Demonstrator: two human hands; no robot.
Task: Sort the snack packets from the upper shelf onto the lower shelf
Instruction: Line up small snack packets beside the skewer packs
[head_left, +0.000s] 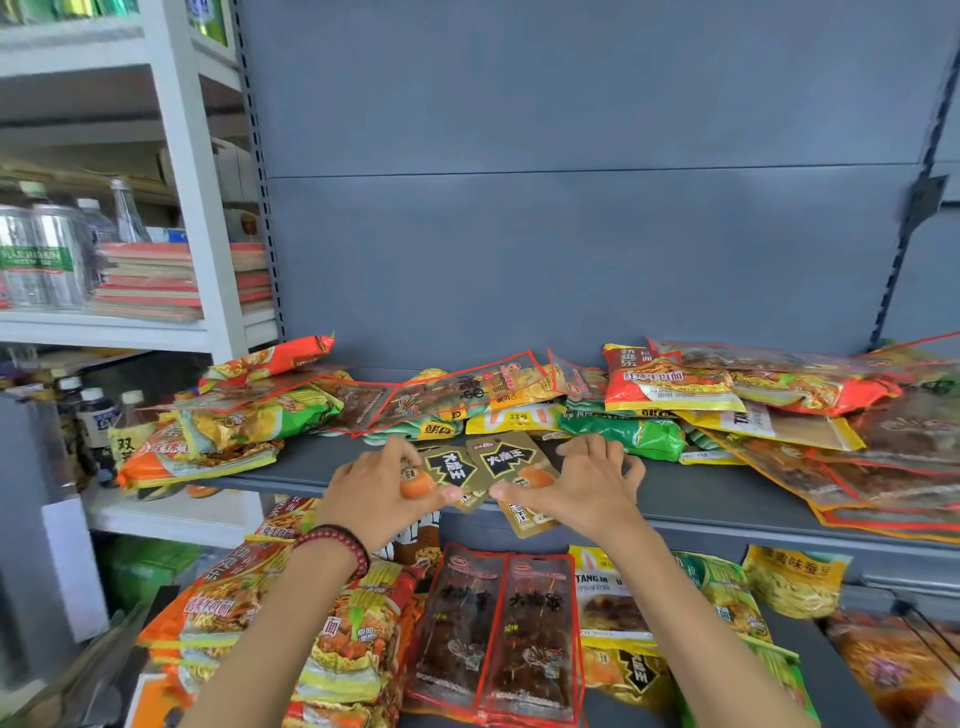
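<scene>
Flat, glossy gold packets (498, 460) lie at the front edge of the grey metal shelf (696, 493), between the hands. The left hand (374, 488) pinches one and the right hand (582, 483) pinches another.

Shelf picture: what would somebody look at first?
Two hands meet in the middle, the left hand and right hand pinching small gold packets at the front edge of the upper shelf. Behind them a bright heap of snack packets sprawls across that shelf. Below, two dark red-edged packets lie side by side on the lower shelf.
</scene>
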